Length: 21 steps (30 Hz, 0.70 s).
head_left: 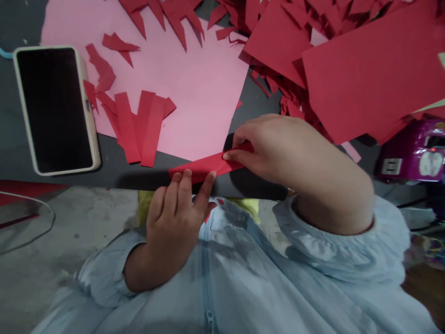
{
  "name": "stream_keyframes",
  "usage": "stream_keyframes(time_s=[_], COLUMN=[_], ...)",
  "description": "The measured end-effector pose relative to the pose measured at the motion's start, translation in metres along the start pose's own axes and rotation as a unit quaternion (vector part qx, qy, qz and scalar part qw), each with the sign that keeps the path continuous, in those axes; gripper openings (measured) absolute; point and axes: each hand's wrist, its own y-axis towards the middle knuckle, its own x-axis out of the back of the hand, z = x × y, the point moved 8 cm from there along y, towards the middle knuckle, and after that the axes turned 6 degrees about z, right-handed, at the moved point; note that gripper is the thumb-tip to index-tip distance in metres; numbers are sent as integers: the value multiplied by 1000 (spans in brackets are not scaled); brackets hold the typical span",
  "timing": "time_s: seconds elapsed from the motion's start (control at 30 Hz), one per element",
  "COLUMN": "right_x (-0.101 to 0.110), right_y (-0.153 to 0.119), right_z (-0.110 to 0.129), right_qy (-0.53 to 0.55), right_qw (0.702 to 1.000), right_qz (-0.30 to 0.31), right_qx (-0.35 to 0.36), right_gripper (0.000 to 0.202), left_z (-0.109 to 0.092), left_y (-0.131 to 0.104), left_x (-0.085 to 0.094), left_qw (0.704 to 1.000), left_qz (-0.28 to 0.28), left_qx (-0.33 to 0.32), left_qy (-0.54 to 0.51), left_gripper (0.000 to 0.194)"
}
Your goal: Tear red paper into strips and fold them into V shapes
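Note:
A folded strip of red paper (201,168) lies along the near edge of the dark table, partly over a pink sheet (194,88). My left hand (175,222) holds its left part down with the fingertips, the thumb set apart on the right. The strip's right end is pinched between the thumb and fingers of my right hand (266,146), which hide part of it. Left of the strip, several cut red paper strips (148,130) overlap one another on the pink sheet.
A phone in a pale case (55,111) lies at the left, its screen dark. Red scraps (167,18) and large red sheets (375,74) spread across the back and right. A shiny purple device (413,153) stands at the far right. A pale cable (45,222) runs at lower left.

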Motion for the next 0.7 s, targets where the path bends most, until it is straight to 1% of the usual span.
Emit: stream_keyframes(time_s=[0.13, 0.2, 0.33, 0.43, 0.57, 0.7], right_x=[3, 4, 4, 1, -2, -3], right_y=[-2, -2, -2, -1, 1, 3], right_z=[2, 2, 2, 0, -2, -3], right_qy=[-6, -8, 1, -5, -14, -10], right_qw=[1000, 1000, 1000, 1000, 1000, 999], right_qz=[-3, -2, -1, 0, 8, 22], right_qx=[-16, -22, -17, -15, -24, -28], right_gripper=[22, 23, 22, 26, 30, 30], left_z=[-7, -8, 0, 8, 21, 29], left_y=[2, 3, 0, -7, -18, -25], left_x=[-4, -3, 2, 7, 8, 12], left_qw=[1000, 1000, 1000, 998, 996, 995], left_qz=[4, 4, 1, -9, -4, -3], left_qx=[8, 2, -19, -46, -52, -63], left_qy=[28, 23, -13, -50, -78, -78], left_gripper=[65, 65, 47, 39, 33, 32])
